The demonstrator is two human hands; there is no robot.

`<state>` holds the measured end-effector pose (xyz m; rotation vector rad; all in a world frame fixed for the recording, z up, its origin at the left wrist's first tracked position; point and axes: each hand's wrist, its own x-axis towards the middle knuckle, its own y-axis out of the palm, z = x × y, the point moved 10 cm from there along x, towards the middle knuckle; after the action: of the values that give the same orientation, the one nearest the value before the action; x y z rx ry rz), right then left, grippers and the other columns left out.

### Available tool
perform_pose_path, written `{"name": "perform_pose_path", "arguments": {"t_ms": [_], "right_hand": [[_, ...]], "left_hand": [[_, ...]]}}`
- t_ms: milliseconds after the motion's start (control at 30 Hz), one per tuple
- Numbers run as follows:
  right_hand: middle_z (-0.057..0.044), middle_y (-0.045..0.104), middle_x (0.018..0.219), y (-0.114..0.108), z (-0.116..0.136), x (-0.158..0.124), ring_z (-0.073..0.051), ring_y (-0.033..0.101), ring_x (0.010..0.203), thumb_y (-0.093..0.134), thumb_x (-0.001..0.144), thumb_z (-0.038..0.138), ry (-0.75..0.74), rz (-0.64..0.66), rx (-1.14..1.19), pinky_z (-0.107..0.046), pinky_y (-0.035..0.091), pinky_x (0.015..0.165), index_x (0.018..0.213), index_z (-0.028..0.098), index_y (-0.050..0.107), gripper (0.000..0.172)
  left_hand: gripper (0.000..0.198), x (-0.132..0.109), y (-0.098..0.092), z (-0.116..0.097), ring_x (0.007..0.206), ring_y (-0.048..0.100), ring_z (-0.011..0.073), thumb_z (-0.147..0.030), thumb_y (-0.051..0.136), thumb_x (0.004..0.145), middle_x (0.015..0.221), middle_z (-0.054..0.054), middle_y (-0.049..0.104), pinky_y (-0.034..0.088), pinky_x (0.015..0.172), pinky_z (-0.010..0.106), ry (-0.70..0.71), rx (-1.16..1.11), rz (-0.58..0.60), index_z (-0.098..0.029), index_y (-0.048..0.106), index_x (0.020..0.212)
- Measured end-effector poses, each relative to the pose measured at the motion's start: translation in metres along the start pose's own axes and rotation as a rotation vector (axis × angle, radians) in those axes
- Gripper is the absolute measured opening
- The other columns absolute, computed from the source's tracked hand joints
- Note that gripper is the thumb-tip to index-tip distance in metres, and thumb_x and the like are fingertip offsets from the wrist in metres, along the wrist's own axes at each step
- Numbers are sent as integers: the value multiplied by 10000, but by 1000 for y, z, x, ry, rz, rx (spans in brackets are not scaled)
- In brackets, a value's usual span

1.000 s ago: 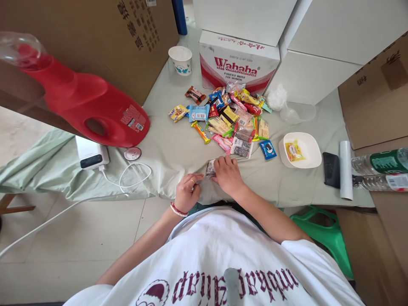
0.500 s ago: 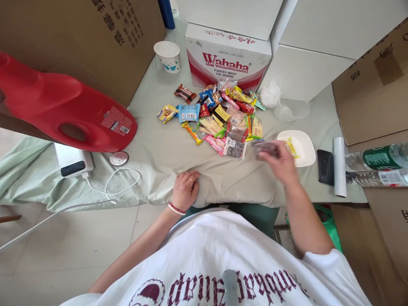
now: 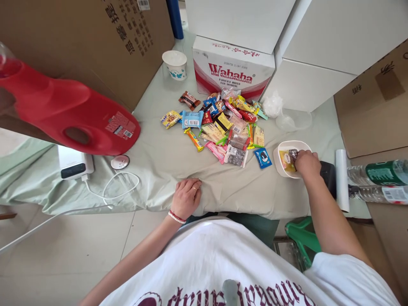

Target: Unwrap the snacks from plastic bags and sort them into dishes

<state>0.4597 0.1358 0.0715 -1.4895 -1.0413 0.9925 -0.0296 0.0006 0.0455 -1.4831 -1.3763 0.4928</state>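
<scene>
My right hand (image 3: 307,163) is over the white bowl (image 3: 280,170) at the right, its fingers closed on a small dark-wrapped snack packet (image 3: 293,154) inside the rim. Beneath it in the bowl lies a yellow packet (image 3: 287,162). My left hand (image 3: 186,197) rests on the cloth near the front edge, loosely relaxed, fingers lying on the fabric with nothing in them. Between the hands and the box spreads a heap of wrapped snacks, with a clear-and-dark packet (image 3: 236,156) at its front. A blue packet (image 3: 263,157) lies apart, left of the bowl.
A Wahaba-style white and red carton (image 3: 234,63) stands behind the heap, a paper cup (image 3: 175,66) to its left. Far left are a red jug (image 3: 79,112) and a white power bank (image 3: 75,163) with cable. A white roll (image 3: 342,180) and plastic bottles (image 3: 379,172) lie right.
My right hand has moved right with the dark packet, from beside the heap into the bowl. The blue packet is now uncovered. My left hand stays on the cloth; the view has shifted slightly.
</scene>
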Motion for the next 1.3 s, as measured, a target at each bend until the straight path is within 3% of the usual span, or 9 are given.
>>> {"name": "perform_pose_path", "arguments": {"t_ms": [200, 367, 533, 733, 833, 933, 1067, 1167, 1300], "right_hand": [[-170, 725, 1053, -69, -15, 30, -328, 646, 996, 493, 958, 356, 123, -275, 152, -434, 485, 825, 1108, 196, 751, 339], [-132, 690, 1105, -91, 66, 90, -267, 618, 988, 540, 946, 320, -156, -269, 195, -371, 460, 835, 1129, 184, 733, 299], [-211, 590, 1277, -75, 151, 129, -327, 474, 1217, 586, 950, 233, -349, -222, -10, -381, 424, 853, 1254, 151, 649, 321], [-190, 640, 1134, -102, 162, 144, -343, 491, 1179, 581, 937, 249, -418, -214, 42, -456, 415, 934, 973, 150, 691, 152], [-148, 663, 1088, -142, 135, 123, -274, 573, 1046, 642, 886, 317, -364, -273, 374, -440, 455, 934, 906, 188, 640, 131], [-100, 674, 969, -148, 105, 84, -193, 618, 850, 657, 831, 320, -248, -183, 969, -369, 507, 812, 854, 223, 540, 154], [4, 624, 771, -100, 107, 5, -134, 584, 676, 701, 706, 274, -137, -27, 1702, -274, 487, 654, 787, 234, 521, 201], [42, 604, 700, -49, 130, -58, -115, 558, 627, 725, 683, 247, -38, 49, 1931, -238, 466, 608, 753, 230, 558, 181], [49, 635, 719, 3, 159, -121, -108, 554, 632, 808, 695, 291, 104, 142, 1991, -223, 444, 590, 727, 233, 559, 258]], "left_hand": [[277, 0, -4, -3, 1047, 659, 271, -130, 521, 935, 1129, 93, 752, 478, 912, 428, 28, 2, -32, -225, 700, 1124], [293, -2, -5, -3, 1035, 670, 272, -124, 534, 928, 1130, 89, 759, 484, 893, 429, 49, 9, -41, -236, 690, 1149], [308, -3, -5, -2, 1029, 673, 270, -115, 545, 921, 1129, 88, 762, 491, 892, 429, 36, 0, -44, -237, 691, 1163], [284, -1, -12, -5, 1005, 665, 259, -96, 568, 910, 1107, 85, 762, 506, 886, 415, 46, -29, -91, -223, 680, 1138], [261, -4, -20, -2, 1043, 660, 266, -88, 586, 893, 1097, 86, 755, 514, 899, 420, 45, -86, -142, -232, 679, 1090], [217, -9, -34, 3, 1074, 655, 279, -103, 618, 878, 1052, 77, 750, 507, 922, 449, 27, -154, -245, -255, 692, 1014], [117, 4, -26, 1, 994, 677, 249, -234, 601, 951, 981, 81, 733, 545, 881, 425, -106, -571, -132, -249, 703, 1007], [374, 24, 18, -9, 923, 702, 238, -540, 562, 990, 1071, 121, 711, 597, 762, 388, -488, -1139, 133, -214, 660, 1145], [688, 51, 74, -59, 1009, 724, 299, -810, 595, 843, 1143, 134, 705, 634, 798, 519, -978, -1823, 443, -218, 589, 1193]]}}
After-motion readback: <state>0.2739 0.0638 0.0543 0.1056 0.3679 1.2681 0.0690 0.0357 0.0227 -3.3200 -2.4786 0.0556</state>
